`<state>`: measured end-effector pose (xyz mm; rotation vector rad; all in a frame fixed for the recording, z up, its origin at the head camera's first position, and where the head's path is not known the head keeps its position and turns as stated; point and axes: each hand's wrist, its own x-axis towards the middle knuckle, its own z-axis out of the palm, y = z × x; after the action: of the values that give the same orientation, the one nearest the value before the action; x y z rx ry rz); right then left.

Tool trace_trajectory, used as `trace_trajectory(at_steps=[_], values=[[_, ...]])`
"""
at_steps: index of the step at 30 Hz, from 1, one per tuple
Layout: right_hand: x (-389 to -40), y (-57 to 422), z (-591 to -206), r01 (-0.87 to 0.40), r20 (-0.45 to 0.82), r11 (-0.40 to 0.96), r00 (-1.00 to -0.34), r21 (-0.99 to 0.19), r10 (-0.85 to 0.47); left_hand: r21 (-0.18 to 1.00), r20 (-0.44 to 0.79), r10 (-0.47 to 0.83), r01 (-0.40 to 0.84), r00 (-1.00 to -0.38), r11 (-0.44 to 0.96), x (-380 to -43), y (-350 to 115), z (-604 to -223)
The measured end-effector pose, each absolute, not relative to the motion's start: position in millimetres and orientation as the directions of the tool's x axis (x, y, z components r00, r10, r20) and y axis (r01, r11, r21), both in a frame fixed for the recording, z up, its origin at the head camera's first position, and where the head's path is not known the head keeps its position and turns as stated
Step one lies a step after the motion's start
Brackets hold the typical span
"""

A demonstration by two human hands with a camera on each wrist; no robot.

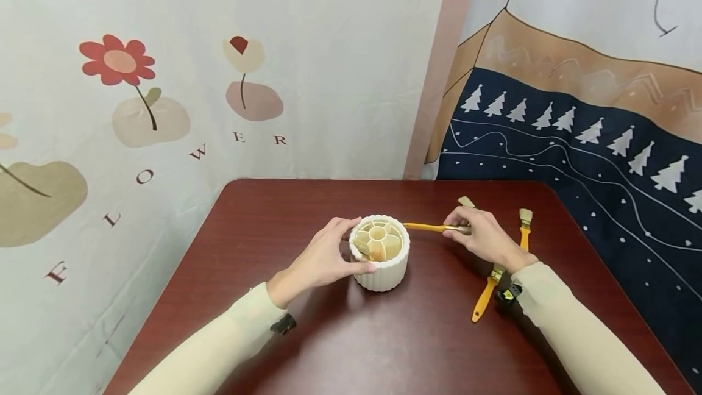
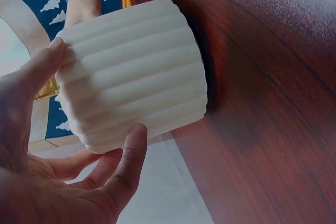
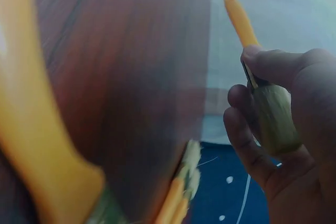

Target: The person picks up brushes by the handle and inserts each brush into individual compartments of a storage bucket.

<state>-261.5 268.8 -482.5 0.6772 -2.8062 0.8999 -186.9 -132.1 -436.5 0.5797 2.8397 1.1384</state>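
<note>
A white ribbed round container [image 1: 381,276] with a divided, flower-patterned inside stands on the table. My left hand [image 1: 329,255] holds it from the left, thumb at the near side and fingers round the far side. In the left wrist view its ribbed wall [image 2: 136,72] fills the middle, fingertips against it. Bristles and a bit of orange show in its left compartments. To its right, my right hand [image 1: 485,236] pinches a paintbrush [image 1: 425,227] near its metal band. The orange handle [image 3: 240,22] points at the container's rim, the bristles [image 3: 275,121] back toward my palm.
More orange paintbrushes lie on the right: one [image 1: 524,236] beyond my right wrist, one [image 1: 482,305] nearer me, and bristles [image 1: 467,202] behind the hand. The reddish-brown table [image 1: 274,212] ends against a printed cloth [image 1: 340,66].
</note>
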Motion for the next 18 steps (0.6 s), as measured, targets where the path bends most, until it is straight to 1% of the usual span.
trace_trajectory(at_steps=[5,8,18], values=[[-255.9,259.9,-471.3,-0.460,0.319,0.718,-0.886,-0.523,-0.336,0.674,0.109,0.372,0.344,-0.922,0.654,-189.3,-135.0,-434.4],[-251.5,254.6,-464.8,-0.466,0.358,0.700,-0.881,-0.542,-0.309,0.675,0.126,0.384,0.362,-0.915,0.642,-189.7,-135.3,-434.3],[-236.5,238.8,-447.6,-0.460,0.422,0.630,-0.879,-0.626,-0.222,0.681,0.133,0.407,0.382,-0.904,0.624,-193.4,-138.9,-437.8]])
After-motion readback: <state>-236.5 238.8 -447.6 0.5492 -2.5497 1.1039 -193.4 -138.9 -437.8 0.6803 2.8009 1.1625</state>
